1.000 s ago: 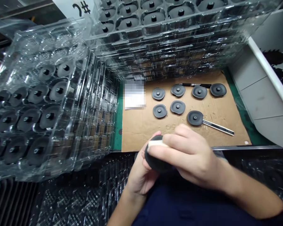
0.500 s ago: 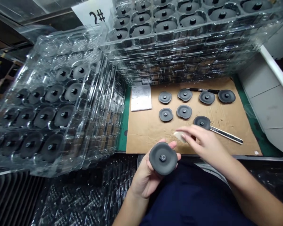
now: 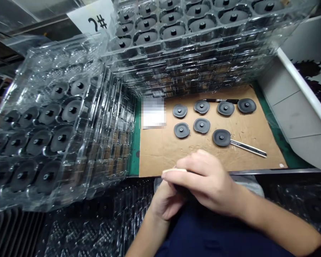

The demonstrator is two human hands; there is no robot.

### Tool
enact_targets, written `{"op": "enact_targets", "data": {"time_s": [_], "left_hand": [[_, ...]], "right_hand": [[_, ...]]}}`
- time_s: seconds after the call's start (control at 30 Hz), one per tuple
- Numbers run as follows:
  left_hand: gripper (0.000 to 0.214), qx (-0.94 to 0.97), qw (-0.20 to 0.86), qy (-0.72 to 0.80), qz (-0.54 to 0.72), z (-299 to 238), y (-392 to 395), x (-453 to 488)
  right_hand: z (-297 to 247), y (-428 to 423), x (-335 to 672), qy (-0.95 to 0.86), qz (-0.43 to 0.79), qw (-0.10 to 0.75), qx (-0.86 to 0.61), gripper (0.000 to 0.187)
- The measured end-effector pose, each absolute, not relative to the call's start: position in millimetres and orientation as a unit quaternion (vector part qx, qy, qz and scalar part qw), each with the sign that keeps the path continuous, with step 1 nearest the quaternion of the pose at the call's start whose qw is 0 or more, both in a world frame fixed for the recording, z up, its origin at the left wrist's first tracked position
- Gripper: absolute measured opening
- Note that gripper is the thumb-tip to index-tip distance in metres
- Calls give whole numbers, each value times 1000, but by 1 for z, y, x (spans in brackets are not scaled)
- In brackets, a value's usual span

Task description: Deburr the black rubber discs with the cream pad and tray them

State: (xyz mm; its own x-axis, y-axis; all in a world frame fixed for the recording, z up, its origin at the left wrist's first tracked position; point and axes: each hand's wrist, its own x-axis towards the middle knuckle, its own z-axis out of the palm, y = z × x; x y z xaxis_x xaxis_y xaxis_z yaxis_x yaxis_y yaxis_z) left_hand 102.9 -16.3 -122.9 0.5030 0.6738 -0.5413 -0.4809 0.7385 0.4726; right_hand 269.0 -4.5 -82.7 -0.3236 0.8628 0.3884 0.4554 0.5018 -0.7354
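Note:
My right hand (image 3: 205,175) is closed, pinching a thin, pale, flat piece (image 3: 176,170) between thumb and fingers. It lies over my left hand (image 3: 166,201), which is curled below it at the front edge of the work surface. The dark grey disc that my left hand holds is almost wholly hidden behind my right hand. Beyond my hands, the nearest loose disc (image 3: 221,137), with a small stud at its centre, touches the end of a white and black strip-like tool (image 3: 248,148).
Several similar discs, one of them here (image 3: 201,125), lie on a cardboard sheet (image 3: 155,153). Behind them are a black pen-like tool (image 3: 230,101) and a blurred paper (image 3: 153,113). Stacks of clear trays (image 3: 117,125) with discs stand left and at the back. A white panel (image 3: 296,107) borders the right.
My right hand has moved left and down with the pale piece, onto the disc in my left hand, covering it. The view has shifted slightly.

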Motion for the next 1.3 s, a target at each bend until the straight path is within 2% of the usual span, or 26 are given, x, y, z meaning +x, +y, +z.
{"op": "enact_targets", "data": {"time_s": [0.1,0.17,0.3,0.43,0.57,0.63,0.77,0.83,0.93,1.0,1.1,1.13,1.23,1.3], "left_hand": [[37,136,847,389,335,-133,-19,103],[36,151,824,436,330,-138,-22,103],[37,173,799,477,323,-138,-20,104],[62,172,814,430,350,-128,-14,106],[51,165,814,407,380,-121,-12,109],[46,168,796,429,392,-119,-12,109],[62,146,820,388,395,-112,-11,110],[66,146,824,374,400,-108,-10,113],[60,180,792,415,410,-108,-9,115],[57,199,777,428,417,-111,-7,113],[56,199,775,410,438,-117,-5,108],[55,194,776,405,443,-119,-5,107],[57,205,766,403,456,-119,-6,108],[61,218,756,403,467,-117,-6,108]], "right_hand": [[-82,-1,263,-780,234,293,-501,24],[-84,0,262,-788,204,259,-520,24],[-87,4,263,-804,249,351,-412,26],[-85,5,265,-748,249,316,-528,23],[-89,4,261,-776,212,388,-450,27],[-95,4,266,-761,212,403,-462,26],[-98,-3,284,-694,217,361,-584,23],[-92,-10,285,-663,217,396,-596,27],[-83,-16,274,-676,203,453,-545,32],[-80,-15,267,-691,215,421,-547,29],[-80,-9,264,-707,239,328,-579,25],[-81,-7,263,-719,237,332,-563,26],[-88,-6,255,-712,207,429,-515,29],[-91,-12,252,-680,215,455,-533,30]]}}
